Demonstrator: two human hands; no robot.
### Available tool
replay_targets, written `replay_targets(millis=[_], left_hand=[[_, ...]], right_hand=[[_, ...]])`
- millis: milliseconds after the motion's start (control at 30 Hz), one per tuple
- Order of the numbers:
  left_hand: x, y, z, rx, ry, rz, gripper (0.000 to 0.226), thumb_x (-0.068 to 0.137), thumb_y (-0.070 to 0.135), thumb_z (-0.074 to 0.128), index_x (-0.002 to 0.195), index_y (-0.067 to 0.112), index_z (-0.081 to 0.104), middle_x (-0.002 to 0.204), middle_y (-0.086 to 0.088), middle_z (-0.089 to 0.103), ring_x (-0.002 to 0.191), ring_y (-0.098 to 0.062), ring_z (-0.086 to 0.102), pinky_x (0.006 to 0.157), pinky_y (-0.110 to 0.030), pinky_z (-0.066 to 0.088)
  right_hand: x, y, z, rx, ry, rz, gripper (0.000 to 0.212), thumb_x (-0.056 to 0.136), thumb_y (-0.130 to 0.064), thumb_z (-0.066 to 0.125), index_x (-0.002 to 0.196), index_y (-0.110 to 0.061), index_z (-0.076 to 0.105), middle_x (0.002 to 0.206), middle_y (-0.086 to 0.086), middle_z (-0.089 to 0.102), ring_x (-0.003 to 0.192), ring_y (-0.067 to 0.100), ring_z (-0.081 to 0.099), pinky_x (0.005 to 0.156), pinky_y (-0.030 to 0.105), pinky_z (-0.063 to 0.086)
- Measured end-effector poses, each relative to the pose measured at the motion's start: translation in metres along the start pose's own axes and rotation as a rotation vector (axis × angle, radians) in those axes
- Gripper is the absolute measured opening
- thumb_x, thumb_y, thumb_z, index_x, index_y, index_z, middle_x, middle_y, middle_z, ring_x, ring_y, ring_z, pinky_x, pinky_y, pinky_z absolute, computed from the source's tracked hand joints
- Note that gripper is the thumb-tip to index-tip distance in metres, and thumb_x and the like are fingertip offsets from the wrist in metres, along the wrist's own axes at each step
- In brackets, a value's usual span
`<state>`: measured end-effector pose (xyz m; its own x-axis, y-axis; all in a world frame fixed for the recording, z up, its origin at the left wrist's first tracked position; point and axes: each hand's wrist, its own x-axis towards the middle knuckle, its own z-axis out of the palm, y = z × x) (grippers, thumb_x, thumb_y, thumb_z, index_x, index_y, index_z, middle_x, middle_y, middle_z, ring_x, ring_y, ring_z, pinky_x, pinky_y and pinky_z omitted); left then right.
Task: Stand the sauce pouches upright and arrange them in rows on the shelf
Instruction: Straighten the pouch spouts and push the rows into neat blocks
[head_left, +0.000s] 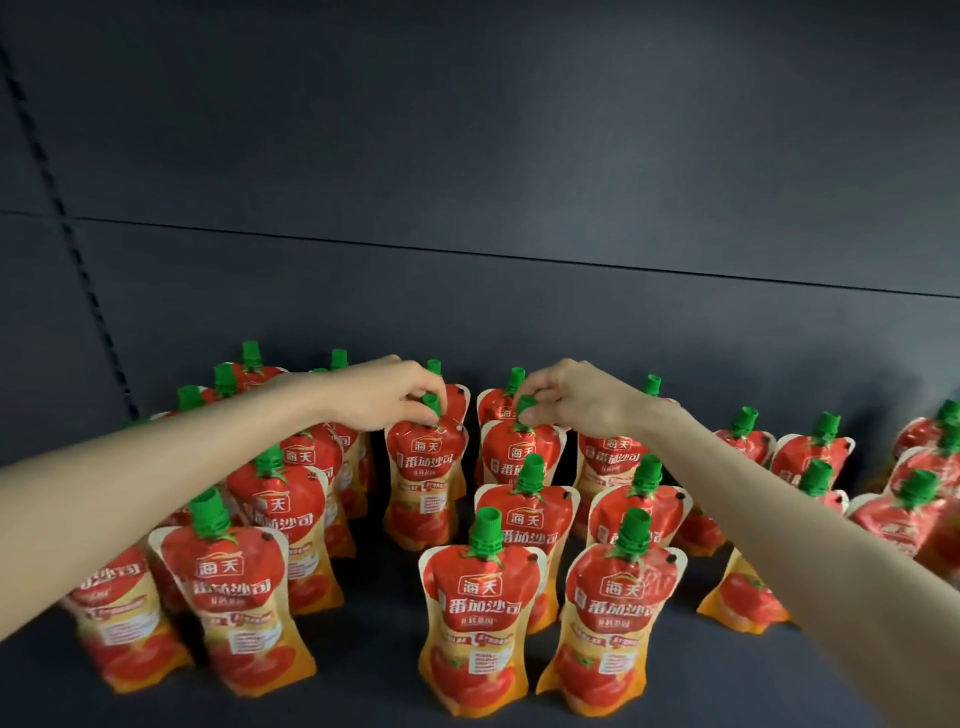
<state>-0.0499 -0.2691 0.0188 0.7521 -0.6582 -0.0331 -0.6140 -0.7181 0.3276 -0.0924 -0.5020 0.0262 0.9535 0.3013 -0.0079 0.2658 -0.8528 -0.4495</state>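
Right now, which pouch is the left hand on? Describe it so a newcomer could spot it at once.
On the dark shelf, find the crowd of red sauce pouches with green caps. Just left of its centre one pouch stands upright with bare shelf before it. It alone has the left hand pinching its cap; its right-hand neighbour is pinched by the right hand.

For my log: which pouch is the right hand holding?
The pouch third back in the centre column; the right hand pinches its green cap. The left hand holds its left neighbour.
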Motion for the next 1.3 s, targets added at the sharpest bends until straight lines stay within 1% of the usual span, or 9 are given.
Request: replay_targets(millis=[67, 133, 267, 433, 533, 667, 900, 1167, 1300], left_hand=[[0.001, -0.006, -0.002, -0.003, 0.005, -0.005, 0.02, 0.092, 0.027, 0.056, 0.11, 0.021, 0.062, 0.107, 0.0, 0.067, 0.095, -0.011, 0.063, 0.088, -0.034, 0.051], [0.003, -0.01, -0.003, -0.015, 0.008, -0.007, 0.02, 0.092, 0.026, 0.056, 0.11, 0.019, 0.062, 0.108, -0.001, 0.067, 0.096, -0.012, 0.063, 0.088, -0.034, 0.051], [0.008, -0.014, -0.004, -0.048, 0.012, 0.01, 0.02, 0.092, 0.025, 0.055, 0.111, 0.018, 0.062, 0.11, -0.001, 0.067, 0.099, -0.013, 0.063, 0.089, -0.037, 0.052], [0.013, -0.019, -0.002, -0.08, 0.019, 0.023, 0.022, 0.092, 0.024, 0.056, 0.112, 0.017, 0.061, 0.114, -0.001, 0.066, 0.105, -0.014, 0.062, 0.091, -0.037, 0.052], [0.012, -0.02, -0.002, -0.076, 0.014, 0.032, 0.022, 0.092, 0.024, 0.055, 0.113, 0.018, 0.061, 0.114, -0.001, 0.066, 0.108, -0.014, 0.061, 0.093, -0.037, 0.051], [0.01, -0.019, -0.002, -0.072, 0.018, 0.034, 0.022, 0.093, 0.024, 0.055, 0.113, 0.018, 0.061, 0.114, -0.002, 0.065, 0.104, -0.015, 0.062, 0.09, -0.037, 0.052], [0.008, -0.02, -0.003, -0.064, 0.02, 0.024, 0.022, 0.093, 0.024, 0.054, 0.113, 0.021, 0.059, 0.114, -0.002, 0.065, 0.101, -0.014, 0.062, 0.089, -0.037, 0.053], [0.008, -0.019, -0.002, -0.07, 0.022, 0.021, 0.022, 0.093, 0.023, 0.053, 0.114, 0.019, 0.059, 0.116, -0.003, 0.064, 0.104, -0.016, 0.062, 0.09, -0.036, 0.053], [0.008, -0.02, -0.002, -0.033, 0.013, 0.013, 0.022, 0.094, 0.025, 0.052, 0.114, 0.021, 0.058, 0.117, -0.002, 0.063, 0.104, -0.015, 0.061, 0.09, -0.037, 0.052]], right_hand=[[0.005, -0.002, 0.002, 0.013, 0.009, 0.003, 0.024, 0.089, -0.02, 0.062, 0.112, -0.013, 0.064, 0.097, -0.002, 0.067, 0.083, 0.001, 0.058, 0.084, 0.021, 0.041], [0.01, -0.001, 0.003, 0.026, 0.018, 0.013, 0.021, 0.089, -0.02, 0.062, 0.109, -0.014, 0.065, 0.095, -0.004, 0.066, 0.079, -0.005, 0.055, 0.084, 0.019, 0.039], [0.013, -0.002, 0.004, 0.01, 0.039, 0.022, 0.019, 0.089, -0.02, 0.062, 0.107, -0.015, 0.066, 0.096, -0.003, 0.067, 0.086, 0.003, 0.058, 0.087, 0.02, 0.041], [0.014, -0.003, 0.003, 0.025, 0.021, 0.048, 0.023, 0.089, -0.019, 0.061, 0.112, -0.015, 0.065, 0.101, -0.003, 0.067, 0.09, 0.003, 0.057, 0.091, 0.021, 0.042], [0.014, -0.002, 0.004, 0.015, 0.034, 0.039, 0.023, 0.09, -0.02, 0.061, 0.111, -0.015, 0.066, 0.099, -0.005, 0.066, 0.091, 0.005, 0.058, 0.092, 0.023, 0.043], [0.015, -0.002, 0.007, 0.011, 0.067, 0.018, 0.023, 0.09, -0.018, 0.061, 0.111, -0.012, 0.066, 0.103, -0.004, 0.065, 0.094, 0.007, 0.058, 0.094, 0.023, 0.044], [0.019, -0.003, 0.007, 0.016, 0.047, 0.021, 0.022, 0.089, -0.018, 0.061, 0.111, -0.014, 0.065, 0.109, 0.002, 0.068, 0.097, 0.008, 0.061, 0.096, 0.026, 0.046], [0.019, -0.004, 0.005, 0.003, 0.024, 0.028, 0.023, 0.09, -0.019, 0.06, 0.112, -0.014, 0.065, 0.105, 0.0, 0.069, 0.089, 0.005, 0.059, 0.088, 0.023, 0.044], [0.019, -0.004, 0.004, -0.003, 0.021, 0.033, 0.024, 0.09, -0.02, 0.06, 0.112, -0.013, 0.065, 0.105, 0.0, 0.068, 0.089, 0.006, 0.059, 0.087, 0.023, 0.044]])
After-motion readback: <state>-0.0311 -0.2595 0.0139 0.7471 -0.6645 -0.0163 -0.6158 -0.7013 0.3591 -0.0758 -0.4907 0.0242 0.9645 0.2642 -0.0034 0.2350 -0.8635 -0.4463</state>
